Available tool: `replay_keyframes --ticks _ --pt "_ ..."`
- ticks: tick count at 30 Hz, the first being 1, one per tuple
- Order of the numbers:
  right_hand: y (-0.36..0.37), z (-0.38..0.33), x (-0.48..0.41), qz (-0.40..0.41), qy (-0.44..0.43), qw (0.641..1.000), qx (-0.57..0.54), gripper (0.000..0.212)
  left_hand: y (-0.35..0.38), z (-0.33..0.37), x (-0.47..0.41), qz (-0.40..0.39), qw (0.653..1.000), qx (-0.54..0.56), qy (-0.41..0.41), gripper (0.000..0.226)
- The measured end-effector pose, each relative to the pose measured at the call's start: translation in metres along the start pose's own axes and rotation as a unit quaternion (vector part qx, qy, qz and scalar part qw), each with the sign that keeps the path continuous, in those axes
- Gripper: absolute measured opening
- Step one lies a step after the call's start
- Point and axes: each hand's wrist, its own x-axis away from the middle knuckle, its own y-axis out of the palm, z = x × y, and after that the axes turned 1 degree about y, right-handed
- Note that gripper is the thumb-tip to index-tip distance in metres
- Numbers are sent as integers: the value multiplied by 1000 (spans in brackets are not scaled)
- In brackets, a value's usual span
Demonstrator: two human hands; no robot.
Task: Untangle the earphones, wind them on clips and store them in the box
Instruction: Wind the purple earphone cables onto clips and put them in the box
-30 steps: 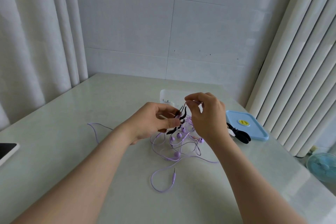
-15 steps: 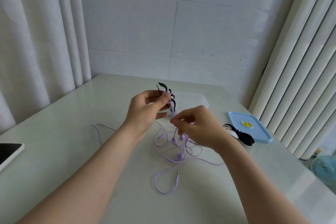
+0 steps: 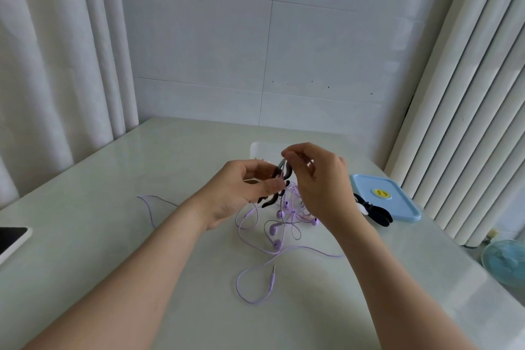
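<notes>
Beginning, by the look of it, to wind cord onto a clip (image 3: 270, 202). For doing this step well, probably: holding the clip steady, feeding a single strand, easing slack out of the knot instead of tugging, laying turns side by side, and watching for buds snagging in loops. Gripping the black clip in the left hand (image 3: 244, 190), thumb pressing its middle and fingers curled behind, just in front of the box (image 3: 257, 148). Pinching with the right hand (image 3: 318, 182), thumb and forefinger tips closed together at the clip's upper end, what looks like a strand of the earphones (image 3: 279, 226), though too fine for telling surely. Leaving the rest of the purple earphones lying knotted on the surface (image 3: 113, 207) in front of the box, directly under both hands, strands rising toward the clip and several buds showing. Leaving the jack (image 3: 273, 275) trailing on a free loop farther in front of the box, well apart from either hand. Not yet reaching for the lid (image 3: 403, 204) or spare clips (image 3: 377, 214) lying right of the box.
</notes>
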Motion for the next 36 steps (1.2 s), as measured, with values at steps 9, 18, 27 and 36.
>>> replay_keyframes --ticks 9,18,27,36 --pt "-3 7 -2 30 75 997 13 9 -2 -4 -1 -18 1000 5 21 31" --pt "0 1 3 -127 121 985 10 23 3 5 -5 107 987 111 52 31" --pt "-8 -31 9 -236 171 950 -112 18 -4 3 -8 236 965 117 -1 28" --pt "-10 -38 5 -129 165 929 -304 24 -5 -1 -4 161 987 -14 16 20"
